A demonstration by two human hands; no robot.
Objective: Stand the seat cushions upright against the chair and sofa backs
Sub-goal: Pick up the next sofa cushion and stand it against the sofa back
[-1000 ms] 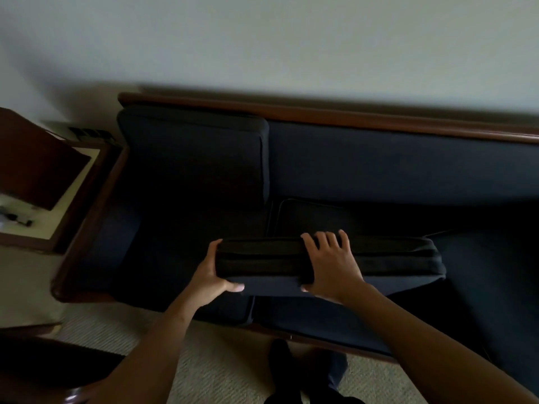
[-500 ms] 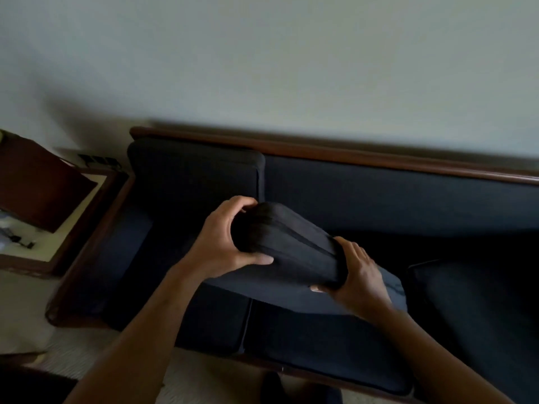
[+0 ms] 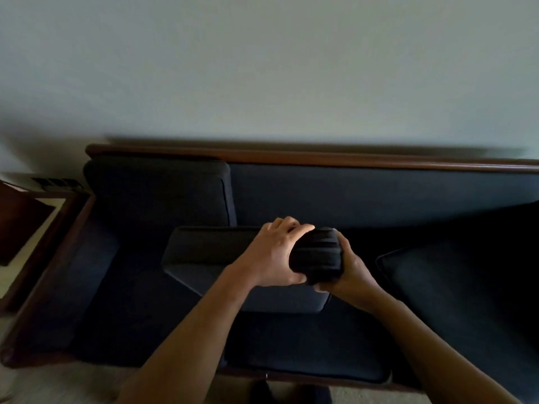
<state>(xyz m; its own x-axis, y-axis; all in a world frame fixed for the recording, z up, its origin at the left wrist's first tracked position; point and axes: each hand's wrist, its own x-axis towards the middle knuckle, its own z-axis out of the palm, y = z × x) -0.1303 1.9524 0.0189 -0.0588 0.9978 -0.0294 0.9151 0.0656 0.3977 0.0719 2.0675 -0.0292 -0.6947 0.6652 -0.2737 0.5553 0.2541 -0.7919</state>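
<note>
A dark navy sofa with a wooden top rail (image 3: 320, 157) fills the view. I hold a navy seat cushion (image 3: 210, 252) in the air over the middle seat, turned at an angle. My left hand (image 3: 274, 253) grips its right end from the top and my right hand (image 3: 350, 268) clamps the same end from the right. One cushion (image 3: 157, 193) stands upright against the sofa back at the left. Another cushion (image 3: 455, 287) lies on the right seat.
The sofa's left wooden arm (image 3: 55, 263) runs along the left side. Beside it stands a side table (image 3: 26, 228) with a dark object on it. Pale carpet (image 3: 379, 396) shows below the sofa front. A plain wall rises behind.
The cushion has swung round: its left end now points left and both hands have come together on its right end. The view has shifted to show more of the wall.
</note>
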